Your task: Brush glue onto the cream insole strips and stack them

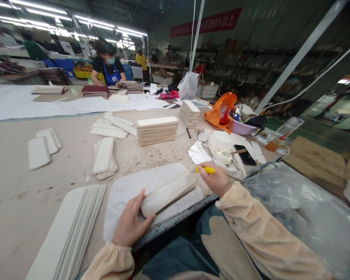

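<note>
A short stack of long cream panels (169, 192) with rounded corners lies on a white sheet (119, 194) at the table's near edge. My left hand (133, 217) grips the left end of these panels, thumb on the near side and fingers on the far side. The top panel looks shiny and wet in places. In my right hand (216, 178) is a yellow-handled brush (205, 170), held at the right end of the stack with its bristle end pointing left. A crumpled white paper (198, 152) lies just beyond the brush.
Fanned long panels (72, 229) lie at the near left. A tall panel stack (157, 131) stands mid-table. To the right are a white cloth-like bundle (221, 146), phone (245, 154), scissors (198, 133), orange bag (221, 112) and purple basin (242, 127). A co-worker (108, 68) works across the table.
</note>
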Motion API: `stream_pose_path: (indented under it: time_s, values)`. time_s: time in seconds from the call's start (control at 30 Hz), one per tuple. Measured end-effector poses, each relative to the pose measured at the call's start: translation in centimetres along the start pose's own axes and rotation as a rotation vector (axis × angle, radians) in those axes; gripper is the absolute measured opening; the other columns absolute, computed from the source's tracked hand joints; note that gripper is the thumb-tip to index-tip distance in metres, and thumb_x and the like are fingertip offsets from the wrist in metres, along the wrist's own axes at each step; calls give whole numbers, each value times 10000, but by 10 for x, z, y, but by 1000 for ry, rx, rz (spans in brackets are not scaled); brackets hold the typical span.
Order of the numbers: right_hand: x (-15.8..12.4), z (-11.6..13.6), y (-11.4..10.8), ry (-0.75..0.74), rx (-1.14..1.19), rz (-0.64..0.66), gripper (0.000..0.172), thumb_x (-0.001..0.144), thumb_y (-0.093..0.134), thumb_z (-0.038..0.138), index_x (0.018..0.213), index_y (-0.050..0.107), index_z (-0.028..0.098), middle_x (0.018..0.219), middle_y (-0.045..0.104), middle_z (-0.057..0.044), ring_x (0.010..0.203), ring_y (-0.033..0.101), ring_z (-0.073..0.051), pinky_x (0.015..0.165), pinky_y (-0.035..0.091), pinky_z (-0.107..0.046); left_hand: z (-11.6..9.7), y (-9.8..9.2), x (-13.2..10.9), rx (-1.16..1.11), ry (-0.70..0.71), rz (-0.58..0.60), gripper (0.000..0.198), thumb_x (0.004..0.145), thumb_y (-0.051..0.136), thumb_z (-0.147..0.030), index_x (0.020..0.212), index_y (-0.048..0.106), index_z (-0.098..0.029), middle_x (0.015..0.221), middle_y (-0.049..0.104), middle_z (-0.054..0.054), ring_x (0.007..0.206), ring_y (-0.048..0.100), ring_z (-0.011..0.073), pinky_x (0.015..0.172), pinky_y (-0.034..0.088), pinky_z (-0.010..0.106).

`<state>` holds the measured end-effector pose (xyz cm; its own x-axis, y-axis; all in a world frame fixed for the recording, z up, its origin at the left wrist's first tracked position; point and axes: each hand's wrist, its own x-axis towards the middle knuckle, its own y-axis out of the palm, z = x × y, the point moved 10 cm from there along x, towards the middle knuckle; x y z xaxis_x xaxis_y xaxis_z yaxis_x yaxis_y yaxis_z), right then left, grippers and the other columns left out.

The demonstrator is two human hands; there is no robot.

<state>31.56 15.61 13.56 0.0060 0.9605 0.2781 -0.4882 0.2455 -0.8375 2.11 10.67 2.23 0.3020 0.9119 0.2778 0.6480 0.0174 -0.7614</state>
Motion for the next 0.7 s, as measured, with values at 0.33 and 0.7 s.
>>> stream_pose_path:
  time_s: [0.33, 0.7]
  values:
    - [-95, 120, 83, -457, -163, 257, 132, 856, 490, 211, 812, 607, 170, 726, 647, -71, 687, 597, -184, 611, 398, -270, -1, 2, 2, 3, 10, -3, 818, 806, 618, -419, 1481, 193, -239, 1257, 567, 107, 1173, 546, 262, 997, 463, 445]
    - [-24, -33, 36, 319, 364, 41, 251, 857, 458, 370, 686, 553, 213, 470, 484, 36, 510, 525, -156, 572, 411, -263, 3, 3, 0, 16, 5, 14, 803, 817, 603, -409, 1484, 190, -238, 1276, 561, 109, 1189, 539, 263, 1017, 451, 458]
